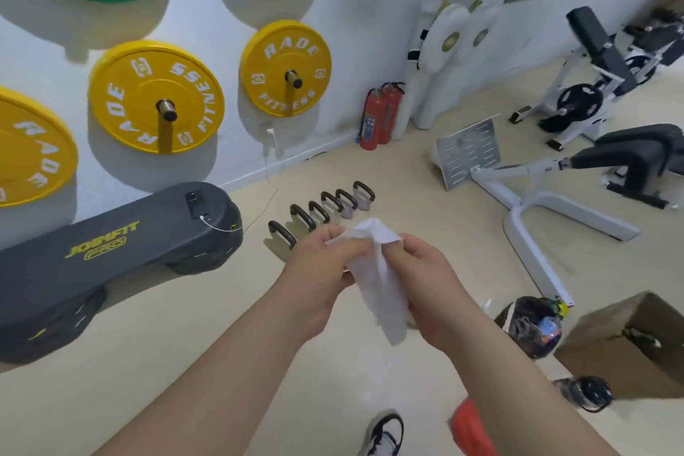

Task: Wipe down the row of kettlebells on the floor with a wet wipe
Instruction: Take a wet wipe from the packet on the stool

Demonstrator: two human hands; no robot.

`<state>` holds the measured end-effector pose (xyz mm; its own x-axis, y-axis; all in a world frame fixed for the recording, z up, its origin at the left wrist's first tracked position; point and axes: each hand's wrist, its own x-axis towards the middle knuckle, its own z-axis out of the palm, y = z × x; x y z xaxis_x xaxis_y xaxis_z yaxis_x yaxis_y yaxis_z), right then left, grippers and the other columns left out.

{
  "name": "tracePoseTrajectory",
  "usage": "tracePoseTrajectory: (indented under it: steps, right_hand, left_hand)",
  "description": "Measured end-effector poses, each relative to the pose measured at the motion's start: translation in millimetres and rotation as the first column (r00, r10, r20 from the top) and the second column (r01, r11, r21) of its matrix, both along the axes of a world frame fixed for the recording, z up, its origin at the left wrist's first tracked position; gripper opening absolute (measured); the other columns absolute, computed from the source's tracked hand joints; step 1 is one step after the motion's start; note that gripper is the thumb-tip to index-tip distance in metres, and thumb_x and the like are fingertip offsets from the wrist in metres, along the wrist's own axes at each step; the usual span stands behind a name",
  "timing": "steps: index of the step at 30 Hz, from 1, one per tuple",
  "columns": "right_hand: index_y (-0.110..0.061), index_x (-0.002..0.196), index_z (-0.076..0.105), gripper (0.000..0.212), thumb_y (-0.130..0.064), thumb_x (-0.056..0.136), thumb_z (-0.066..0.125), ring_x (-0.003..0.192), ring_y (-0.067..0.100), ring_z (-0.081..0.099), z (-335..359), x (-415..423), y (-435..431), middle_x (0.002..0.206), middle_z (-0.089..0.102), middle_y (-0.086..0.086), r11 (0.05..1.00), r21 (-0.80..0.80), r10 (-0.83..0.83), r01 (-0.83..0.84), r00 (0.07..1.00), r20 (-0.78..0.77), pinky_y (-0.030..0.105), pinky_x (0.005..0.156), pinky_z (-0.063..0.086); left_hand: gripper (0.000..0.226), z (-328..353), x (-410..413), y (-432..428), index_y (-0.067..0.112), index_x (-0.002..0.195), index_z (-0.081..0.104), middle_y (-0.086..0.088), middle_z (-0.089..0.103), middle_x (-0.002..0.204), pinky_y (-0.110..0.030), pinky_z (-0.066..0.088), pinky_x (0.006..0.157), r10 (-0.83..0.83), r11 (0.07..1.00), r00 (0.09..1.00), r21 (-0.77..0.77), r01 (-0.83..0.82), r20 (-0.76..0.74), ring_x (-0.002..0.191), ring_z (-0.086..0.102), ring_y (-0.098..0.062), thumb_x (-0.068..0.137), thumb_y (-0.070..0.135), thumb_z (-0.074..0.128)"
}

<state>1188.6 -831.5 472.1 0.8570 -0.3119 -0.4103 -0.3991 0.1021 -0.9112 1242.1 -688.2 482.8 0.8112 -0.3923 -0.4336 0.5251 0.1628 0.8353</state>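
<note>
grey bench (111,244) crowds kettlebells (322,211); right floor (425,204) open.

Bright, even indoor light. Weight plates (155,96) throw soft grey shadows just below themselves on the white wall (351,11). The row of kettlebells (303,217) at centre looks soft. Wide-angle bending curves the edges; the right side and lower corners are smeared.

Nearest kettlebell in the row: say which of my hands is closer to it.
Left. The left hand appears just right of the nearest kettlebell; the right hand is farther right, beyond the wet wipe both hold.
</note>
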Motion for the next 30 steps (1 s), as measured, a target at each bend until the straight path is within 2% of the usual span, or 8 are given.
tracePoseTrajectory:
  steps: [5,8,11,13,15,19,25,30]
  right_hand:
    - [-0.008,0.088,0.066,0.03,-0.036,0.093,0.059,0.075,0.023,0.056,-14,93,-104,0.084,0.064,0.011,0.999,-0.046,0.007,-0.005,0.999,0.034,0.036,0.07,0.041]
    - [-0.006,0.093,0.063,0.037,-0.042,0.093,0.056,0.078,0.021,0.051,-21,143,-164,0.086,0.056,0.008,0.995,-0.069,0.072,-0.069,0.997,0.037,0.037,0.073,0.037]
    - [-0.015,0.086,0.068,0.031,-0.037,0.102,0.053,0.074,0.019,0.058,-22,180,-203,0.081,0.062,0.004,0.995,-0.047,0.094,-0.093,0.995,0.032,0.033,0.07,0.044]
    - [-0.009,0.093,0.069,0.039,-0.044,0.098,0.054,0.079,0.02,0.061,-23,205,-225,0.085,0.066,0.008,0.992,-0.049,0.119,-0.118,0.992,0.034,0.035,0.074,0.046]
    - [-0.003,0.098,0.065,0.047,-0.049,0.095,0.054,0.084,0.02,0.064,-26,236,-248,0.088,0.068,0.006,0.994,-0.058,0.096,-0.095,0.995,0.018,0.037,0.077,0.047]
    - [-0.016,0.108,0.074,0.034,-0.037,0.107,0.046,0.099,0.025,0.077,-34,304,-291,0.103,0.08,0.006,1.0,-0.021,0.001,-0.002,1.0,-0.026,0.045,0.091,0.06]
    - [-0.022,0.105,0.075,0.032,-0.038,0.108,0.048,0.089,0.025,0.078,-43,432,-317,0.1,0.08,0.008,0.999,0.046,-0.005,0.007,1.0,-0.031,0.04,0.076,0.063]
    - [-0.023,0.107,0.075,0.03,-0.039,0.106,0.05,0.095,0.021,0.078,-62,558,-336,0.1,0.081,0.0,0.997,-0.011,-0.078,0.077,0.995,-0.068,0.034,0.077,0.061]
  left_hand:
    - [0.018,-12,99,-102,0.015,0.085,0.057,-0.006,0.067,0.082,-0.04,0.053,0.083,0.046,0.999,0.998,0.008,-0.046,-0.03,0.08,0.064,-0.024,0.093,0.001,0.063]
    - [0.012,-18,140,-159,0.012,0.095,0.065,-0.006,0.074,0.09,-0.036,0.059,0.082,0.062,0.997,0.998,-0.044,-0.063,-0.026,0.084,0.072,-0.02,0.1,0.006,0.056]
    - [0.02,-15,172,-207,0.002,0.11,0.07,-0.011,0.078,0.104,-0.038,0.056,0.092,0.02,0.999,1.0,-0.027,-0.021,-0.023,0.093,0.074,-0.019,0.102,0.012,0.055]
    - [0.028,-13,197,-233,0.0,0.12,0.067,-0.013,0.077,0.112,-0.037,0.055,0.095,-0.006,1.0,1.0,-0.016,0.005,-0.028,0.102,0.074,-0.021,0.104,0.018,0.053]
    - [0.031,-17,226,-251,0.004,0.125,0.066,-0.014,0.075,0.118,-0.04,0.055,0.099,-0.029,0.999,0.998,-0.025,0.028,-0.048,0.111,0.072,-0.027,0.104,0.023,0.056]
    - [0.03,-32,291,-273,0.009,0.126,0.068,-0.012,0.075,0.12,-0.039,0.058,0.093,-0.097,0.995,0.995,-0.036,0.096,-0.037,0.111,0.072,-0.028,0.097,0.013,0.066]
    - [0.039,-61,409,-309,0.011,0.133,0.065,-0.013,0.071,0.128,-0.045,0.049,0.107,-0.139,0.987,0.989,-0.087,0.134,-0.05,0.122,0.066,-0.031,0.094,0.011,0.069]
    - [0.029,-69,544,-340,0.004,0.125,0.064,-0.017,0.076,0.112,-0.034,0.061,0.071,-0.026,0.995,0.992,-0.1,0.014,-0.123,0.094,0.076,-0.027,0.098,0.013,0.064]
